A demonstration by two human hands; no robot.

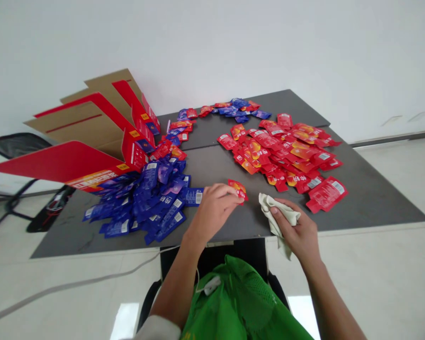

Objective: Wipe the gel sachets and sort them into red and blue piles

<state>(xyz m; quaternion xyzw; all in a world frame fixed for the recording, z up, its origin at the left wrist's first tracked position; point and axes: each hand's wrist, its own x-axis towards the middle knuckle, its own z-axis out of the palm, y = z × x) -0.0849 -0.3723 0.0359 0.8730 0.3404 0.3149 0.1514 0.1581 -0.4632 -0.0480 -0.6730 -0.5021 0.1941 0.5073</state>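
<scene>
Starting right at the fingertips: the fingers (230,191) of the left hand (214,212) are pressed together and clamped on one red sachet (238,190), which is pinched at one end and sticks out past them, just above the table; the fingers (281,204) of the right hand (297,231) are curled closed around a crumpled off-white cloth (275,215), with a corner of it left dangling below the hand, past the table's near edge; the sachet and cloth are kept just apart, with only a strip of table showing between them.

Further out, a big heap of red sachets (279,156) is spread ahead of the right hand, and one larger red pouch (326,194) is lying at its near right edge; a messy pile of blue sachets (152,203) is sitting left of the left hand, barcodes showing on a few; a loose trail of mixed red and blue sachets (226,109) is strung along the far side; all of this is laid out on a dark grey tabletop (371,198).

An opened cardboard carton (88,127), red and kraft brown, is propped at the table's left side with its flaps splayed; a black mesh chair (17,144) can be seen beyond it; green mesh fabric (233,302) and a white sleeve (157,329) are visible below the hands; a white cable (74,283) is run across the pale floor.
</scene>
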